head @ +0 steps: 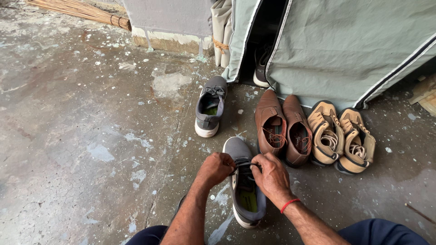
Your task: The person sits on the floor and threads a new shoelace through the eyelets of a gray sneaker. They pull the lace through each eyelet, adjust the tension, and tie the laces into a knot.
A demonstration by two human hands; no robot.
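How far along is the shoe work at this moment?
Looks done: the brown pair and the tan pair stand side by side by the fabric cabinet. In hand: the left hand and right hand each pull a lace of the near grey sneaker. Left: the far grey sneaker stands apart, angled, apparently untouched.

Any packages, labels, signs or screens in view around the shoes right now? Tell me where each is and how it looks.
No packages, signs or screens are in view.
Insole label: inside the grey sneaker whose laces both hands hold, a green patch.
Insole label: inside the second grey sneaker farther back, also a green patch.
Brown shoes: faint insole markings, too small to describe.
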